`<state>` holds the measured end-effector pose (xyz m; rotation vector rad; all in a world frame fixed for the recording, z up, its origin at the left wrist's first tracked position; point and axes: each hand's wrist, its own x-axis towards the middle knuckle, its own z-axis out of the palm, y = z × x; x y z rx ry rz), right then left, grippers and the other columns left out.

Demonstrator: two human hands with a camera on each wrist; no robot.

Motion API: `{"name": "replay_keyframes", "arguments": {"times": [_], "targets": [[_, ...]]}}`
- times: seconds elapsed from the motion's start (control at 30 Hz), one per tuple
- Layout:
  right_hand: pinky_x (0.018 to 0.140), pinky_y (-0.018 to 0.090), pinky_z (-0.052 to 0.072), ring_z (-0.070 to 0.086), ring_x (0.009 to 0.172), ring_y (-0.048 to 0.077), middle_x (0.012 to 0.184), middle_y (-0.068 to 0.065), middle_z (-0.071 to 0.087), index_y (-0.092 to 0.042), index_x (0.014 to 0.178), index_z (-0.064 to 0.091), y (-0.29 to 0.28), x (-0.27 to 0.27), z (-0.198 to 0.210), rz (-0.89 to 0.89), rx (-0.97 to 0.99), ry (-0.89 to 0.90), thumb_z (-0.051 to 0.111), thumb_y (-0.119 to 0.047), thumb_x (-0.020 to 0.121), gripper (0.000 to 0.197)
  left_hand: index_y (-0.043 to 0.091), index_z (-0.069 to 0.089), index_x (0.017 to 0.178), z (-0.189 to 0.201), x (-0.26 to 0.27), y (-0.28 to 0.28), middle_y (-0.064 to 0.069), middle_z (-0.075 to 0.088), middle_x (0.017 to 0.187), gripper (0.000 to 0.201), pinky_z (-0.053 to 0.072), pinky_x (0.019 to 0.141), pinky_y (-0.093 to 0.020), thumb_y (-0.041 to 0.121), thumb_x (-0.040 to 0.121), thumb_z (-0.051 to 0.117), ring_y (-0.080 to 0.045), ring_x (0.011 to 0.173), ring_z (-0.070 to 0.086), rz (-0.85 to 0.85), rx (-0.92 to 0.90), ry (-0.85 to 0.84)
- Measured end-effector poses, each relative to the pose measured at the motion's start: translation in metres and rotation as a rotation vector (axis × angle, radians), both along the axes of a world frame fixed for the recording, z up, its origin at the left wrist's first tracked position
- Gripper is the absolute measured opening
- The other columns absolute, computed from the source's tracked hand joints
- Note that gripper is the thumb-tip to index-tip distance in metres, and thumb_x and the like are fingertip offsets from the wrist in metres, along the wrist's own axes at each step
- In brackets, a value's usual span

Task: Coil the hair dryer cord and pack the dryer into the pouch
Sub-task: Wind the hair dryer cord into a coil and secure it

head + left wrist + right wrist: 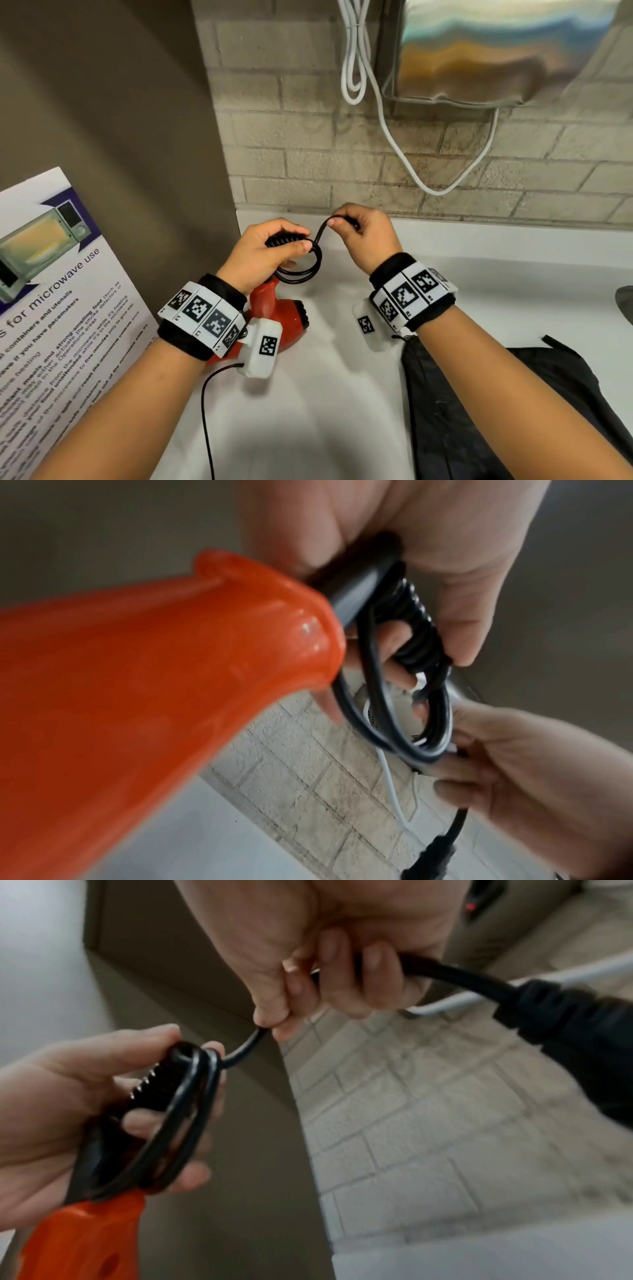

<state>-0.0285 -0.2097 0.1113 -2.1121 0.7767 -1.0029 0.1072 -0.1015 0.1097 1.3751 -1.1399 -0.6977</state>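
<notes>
A red hair dryer (274,318) hangs over the white counter, held by its handle end. My left hand (270,248) grips the ribbed black strain relief (416,626) together with a few loops of the black cord (301,270). My right hand (363,233) pinches the cord's free end between thumb and fingers, just right of the left hand. The black plug (575,1015) sticks out past the right hand. The coil (181,1123) shows as two or three loops. A black pouch (486,404) lies flat on the counter under my right forearm.
A brick wall (308,137) stands close behind, with a steel wall unit (507,51) and white cables (356,68) hanging from it. A microwave notice board (58,291) leans at the left. A thin black wire (207,411) runs from my left wrist camera.
</notes>
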Motion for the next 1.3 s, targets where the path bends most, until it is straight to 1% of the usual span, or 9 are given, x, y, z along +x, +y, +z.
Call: {"name": "replay_keyframes", "arguments": {"times": [0.2, 0.4, 0.5, 0.73, 0.93, 1.03, 1.1, 1.2, 1.3], "targets": [[0.07, 0.039, 0.052, 0.061, 0.074, 0.024, 0.079, 0.004, 0.068, -0.016, 0.085, 0.068, 0.02, 0.007, 0.021, -0.054, -0.192, 0.052, 0.057, -0.024, 0.086, 0.014, 0.022, 0.066, 0.081, 0.002, -0.001, -0.002, 0.015, 0.064, 0.065, 0.018, 0.047, 0.053, -0.011, 0.004, 0.078, 0.066, 0.005, 0.055, 0.056, 0.051, -0.007, -0.02], [0.073, 0.041, 0.052, 0.062, 0.079, 0.025, 0.086, 0.006, 0.069, -0.013, 0.086, 0.068, 0.03, 0.012, 0.028, -0.031, -0.247, 0.069, 0.056, -0.021, 0.085, 0.014, 0.008, 0.061, 0.114, 0.006, -0.007, 0.0, 0.017, 0.06, 0.062, 0.033, 0.034, 0.046, 0.0, 0.004, 0.082, 0.062, 0.01, 0.042, 0.049, 0.001, 0.027, -0.088], [0.073, 0.041, 0.051, 0.061, 0.08, 0.024, 0.086, 0.006, 0.069, -0.012, 0.087, 0.068, 0.033, 0.011, 0.029, -0.007, -0.275, 0.097, 0.056, -0.021, 0.086, 0.014, 0.012, 0.061, 0.113, 0.007, -0.004, 0.0, 0.018, 0.057, 0.045, 0.032, 0.032, 0.042, -0.004, 0.004, 0.082, 0.061, 0.004, 0.037, 0.044, -0.054, 0.082, -0.124], [0.069, 0.035, 0.05, 0.056, 0.072, 0.016, 0.076, -0.003, 0.061, -0.012, 0.085, 0.067, 0.033, -0.001, 0.033, 0.067, -0.276, 0.127, 0.058, -0.021, 0.086, 0.014, 0.015, 0.058, 0.113, 0.007, -0.005, -0.001, 0.02, 0.056, 0.043, 0.033, 0.031, 0.041, -0.003, 0.002, 0.083, 0.059, 0.005, 0.037, 0.045, -0.083, 0.079, -0.109], [0.062, 0.004, 0.037, 0.051, 0.064, 0.005, 0.075, -0.01, 0.058, -0.01, 0.1, 0.064, 0.014, -0.022, 0.012, 0.14, -0.031, 0.209, 0.052, -0.012, 0.09, 0.016, 0.012, 0.068, 0.099, -0.001, 0.006, -0.007, 0.011, 0.069, 0.07, 0.018, 0.05, 0.057, -0.019, 0.013, 0.082, 0.064, -0.005, 0.063, 0.059, 0.093, 0.065, -0.005], [0.062, 0.01, 0.039, 0.05, 0.065, 0.01, 0.081, -0.002, 0.059, -0.016, 0.084, 0.061, 0.003, -0.032, -0.01, 0.16, 0.085, 0.32, 0.054, -0.003, 0.086, 0.015, 0.022, 0.069, 0.09, -0.002, 0.005, -0.006, 0.011, 0.063, 0.054, 0.013, 0.043, 0.043, -0.017, 0.013, 0.081, 0.064, -0.004, 0.043, 0.045, 0.09, 0.072, 0.035], [0.058, 0.006, 0.038, 0.052, 0.054, -0.002, 0.083, -0.001, 0.058, -0.017, 0.076, 0.056, 0.0, -0.038, -0.022, 0.173, 0.154, 0.367, 0.054, 0.001, 0.085, 0.02, 0.028, 0.067, 0.086, -0.001, 0.003, -0.005, 0.004, 0.06, 0.061, 0.016, 0.037, 0.038, -0.015, 0.012, 0.082, 0.064, -0.003, 0.037, 0.037, 0.085, 0.067, 0.06], [0.054, 0.004, 0.038, 0.049, 0.054, 0.001, 0.077, -0.002, 0.054, -0.016, 0.072, 0.053, 0.001, -0.042, -0.031, 0.15, 0.173, 0.387, 0.054, 0.003, 0.084, 0.022, 0.03, 0.065, 0.087, 0.0, 0.0, -0.005, -0.002, 0.056, 0.069, 0.018, 0.035, 0.036, -0.014, 0.012, 0.082, 0.064, -0.002, 0.034, 0.034, 0.091, 0.064, 0.072], [0.067, 0.021, 0.042, 0.052, 0.064, 0.01, 0.076, -0.004, 0.054, -0.017, 0.072, 0.054, 0.004, -0.04, -0.026, 0.095, 0.132, 0.276, 0.055, 0.005, 0.081, 0.024, 0.029, 0.066, 0.089, 0.0, 0.0, -0.006, -0.002, 0.057, 0.071, 0.018, 0.035, 0.035, -0.014, 0.012, 0.083, 0.063, -0.002, 0.034, 0.032, 0.101, 0.052, 0.088]]}}
